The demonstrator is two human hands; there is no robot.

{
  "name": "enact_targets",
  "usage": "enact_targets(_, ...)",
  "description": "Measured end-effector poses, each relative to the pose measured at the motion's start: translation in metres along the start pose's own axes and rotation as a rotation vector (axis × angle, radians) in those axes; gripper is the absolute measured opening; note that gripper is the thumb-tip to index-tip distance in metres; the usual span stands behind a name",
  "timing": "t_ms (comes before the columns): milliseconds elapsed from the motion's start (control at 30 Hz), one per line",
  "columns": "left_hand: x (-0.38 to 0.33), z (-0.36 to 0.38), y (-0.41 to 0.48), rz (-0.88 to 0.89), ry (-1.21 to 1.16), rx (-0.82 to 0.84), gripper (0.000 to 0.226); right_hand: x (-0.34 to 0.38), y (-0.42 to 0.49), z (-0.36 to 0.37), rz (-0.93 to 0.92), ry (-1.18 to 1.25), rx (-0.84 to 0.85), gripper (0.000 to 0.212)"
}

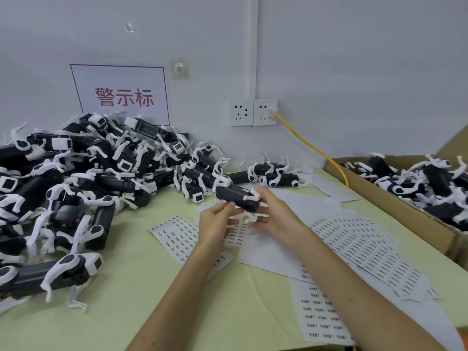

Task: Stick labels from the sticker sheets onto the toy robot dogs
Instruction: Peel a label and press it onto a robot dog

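Right hand (276, 212) fingers curled round toy robot dog (236, 196), left hand (215, 222) fingers pinching its edge, sticker sheets (177, 236) half-hidden

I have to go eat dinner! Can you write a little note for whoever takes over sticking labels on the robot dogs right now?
Left hand: fingertips pinch one end of the held dog.
Right hand: grips the same dog's other end, above the table.
Sticker sheets lie on the table under and beside the hands.
A big pile of dogs sits at left; more dogs fill the cardboard box at right.
Done: a small white label seems to be on the held dog.
Left: probably the pile, though its labels cannot be made out.
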State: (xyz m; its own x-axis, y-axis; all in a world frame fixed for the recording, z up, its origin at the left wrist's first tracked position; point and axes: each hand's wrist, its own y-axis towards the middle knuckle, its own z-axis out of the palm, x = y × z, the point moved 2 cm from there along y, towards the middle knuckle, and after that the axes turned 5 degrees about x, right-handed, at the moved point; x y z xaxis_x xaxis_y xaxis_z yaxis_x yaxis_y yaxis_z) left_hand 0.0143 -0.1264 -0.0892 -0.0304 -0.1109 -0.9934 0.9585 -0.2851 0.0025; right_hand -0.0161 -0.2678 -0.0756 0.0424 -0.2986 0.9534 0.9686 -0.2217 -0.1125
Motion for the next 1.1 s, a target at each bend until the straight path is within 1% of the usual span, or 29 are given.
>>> enact_targets(67,0.0,0.004,-0.002,-0.036,0.017,0.109,0.015,0.013,0.003,-0.013,-0.015,0.205,-0.011,0.016)
enact_targets(100,0.0,0.004,-0.003,-0.047,0.02,0.137,0.017,0.025,0.002,-0.022,-0.08,0.38,0.005,0.011)
enact_targets(133,-0.001,0.004,-0.003,-0.053,0.021,0.15,0.019,0.038,0.001,-0.035,-0.192,0.604,0.043,0.015)
enact_targets(167,-0.002,0.003,-0.002,-0.057,0.015,0.154,0.02,0.052,-0.002,-0.052,-0.32,0.829,0.07,0.032)
enact_targets(200,-0.002,0.002,-0.002,-0.061,0.001,0.15,0.02,0.064,-0.004,-0.072,-0.432,0.997,0.078,0.049)
enact_targets(233,-0.002,0.002,-0.001,-0.062,-0.015,0.143,0.02,0.072,-0.007,-0.089,-0.517,1.07,0.07,0.054)
enact_targets(267,-0.002,0.002,0.0,-0.058,-0.026,0.137,0.02,0.074,-0.008,-0.102,-0.547,1.055,0.039,0.053)
enact_targets(300,-0.002,0.003,0.0,-0.052,-0.024,0.134,0.02,0.07,-0.007,-0.11,-0.524,0.997,-0.017,0.049)
enact_targets(333,-0.002,0.004,0.001,-0.048,-0.012,0.131,0.02,0.064,-0.005,-0.113,-0.478,0.94,-0.069,0.046)
enact_targets(400,-0.001,0.006,0.0,-0.039,0.012,0.124,0.021,0.051,-0.001,-0.11,-0.387,0.905,-0.143,0.041)
enact_targets(467,-0.002,0.006,-0.001,-0.023,0.028,0.114,0.021,0.046,0.002,-0.1,-0.323,0.855,-0.205,0.037)
enact_targets(533,-0.003,0.005,-0.002,0.002,0.04,0.092,0.021,0.045,0.004,-0.091,-0.277,0.75,-0.24,0.034)
enact_targets(633,-0.005,0.004,-0.005,0.044,0.056,0.069,0.022,0.041,0.007,-0.082,-0.252,0.625,-0.245,0.03)
enact_targets(733,-0.006,0.005,-0.012,0.051,0.078,0.099,0.021,0.039,0.008,-0.078,-0.221,0.519,-0.248,0.026)
enact_targets(833,-0.011,-0.001,-0.013,0.034,0.144,0.122,0.019,0.034,0.009,-0.07,-0.177,0.353,-0.229,0.022)
enact_targets(933,-0.023,-0.015,-0.003,-0.07,-0.014,0.132,0.017,0.027,0.011,-0.062,-0.121,0.22,-0.195,0.022)
enact_targets(967,-0.028,-0.021,0.003,-0.066,-0.022,0.121,0.018,0.025,0.011,-0.06,-0.106,0.189,-0.179,0.023)
enact_targets(1000,-0.032,-0.028,0.01,-0.017,0.06,0.084,0.02,0.024,0.011,-0.057,-0.094,0.159,-0.16,0.023)
enact_targets(1100,-0.041,-0.054,0.033,0.208,0.513,-0.096,0.038,0.02,0.011,-0.05,-0.077,0.068,-0.105,0.02)
